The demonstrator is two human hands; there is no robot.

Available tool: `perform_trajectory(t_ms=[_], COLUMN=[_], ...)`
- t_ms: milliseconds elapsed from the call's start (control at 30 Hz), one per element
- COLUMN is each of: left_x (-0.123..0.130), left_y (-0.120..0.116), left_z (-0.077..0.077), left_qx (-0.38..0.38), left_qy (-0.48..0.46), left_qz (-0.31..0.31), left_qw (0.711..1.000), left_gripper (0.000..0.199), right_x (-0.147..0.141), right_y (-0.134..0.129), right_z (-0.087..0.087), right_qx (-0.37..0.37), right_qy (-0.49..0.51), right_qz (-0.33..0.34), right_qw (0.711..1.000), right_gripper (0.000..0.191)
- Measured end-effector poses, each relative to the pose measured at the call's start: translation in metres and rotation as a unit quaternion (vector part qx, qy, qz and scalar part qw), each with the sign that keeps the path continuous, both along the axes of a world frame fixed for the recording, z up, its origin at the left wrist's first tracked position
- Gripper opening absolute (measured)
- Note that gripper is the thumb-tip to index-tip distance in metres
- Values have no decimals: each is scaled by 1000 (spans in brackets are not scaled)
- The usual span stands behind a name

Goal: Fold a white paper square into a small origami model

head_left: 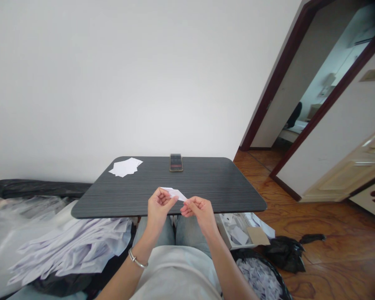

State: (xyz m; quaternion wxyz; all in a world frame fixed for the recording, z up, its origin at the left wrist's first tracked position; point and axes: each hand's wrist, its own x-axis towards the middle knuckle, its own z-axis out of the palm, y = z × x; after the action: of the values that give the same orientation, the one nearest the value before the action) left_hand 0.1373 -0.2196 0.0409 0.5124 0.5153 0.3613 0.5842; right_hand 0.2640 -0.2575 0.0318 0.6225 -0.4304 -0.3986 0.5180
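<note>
A small folded piece of white paper (174, 193) is held over the front edge of a dark grey table (212, 183). My left hand (158, 207) pinches its near end between thumb and fingers. My right hand (197, 210) grips the pointed far end with its fingertips. Farther back on the table, a loose stack of white paper sheets (125, 167) lies at the left. A phone (176, 162) stands near the back edge, well beyond both hands. A metal bangle (137, 259) circles my left wrist.
A heap of white paper (71, 248) lies on plastic sheeting left of my lap. A cardboard box (237, 231) holding paper sits at the lower right, beside a black bag (284, 253) and a black-lined bin of paper scraps (259, 277). Wooden floor and a doorway lie to the right.
</note>
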Motion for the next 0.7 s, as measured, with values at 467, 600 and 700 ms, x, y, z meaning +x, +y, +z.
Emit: perform_trajectory(t_ms=[467, 600, 700], left_x=[-1, -1, -1], left_y=[1, 1, 1], left_z=[2, 2, 1], left_qx=[-2, 4, 8], left_qy=[-24, -24, -21], left_qz=[11, 7, 5], left_qw=[1000, 1000, 1000], left_gripper=[26, 26, 25], right_x=[3, 4, 3], right_y=[2, 2, 2], right_z=[-4, -2, -2], right_qx=[16, 1, -3], right_qy=[28, 8, 7], right_qz=[-12, 1, 10], right_qw=[999, 1000, 1000], right_gripper=[28, 25, 23])
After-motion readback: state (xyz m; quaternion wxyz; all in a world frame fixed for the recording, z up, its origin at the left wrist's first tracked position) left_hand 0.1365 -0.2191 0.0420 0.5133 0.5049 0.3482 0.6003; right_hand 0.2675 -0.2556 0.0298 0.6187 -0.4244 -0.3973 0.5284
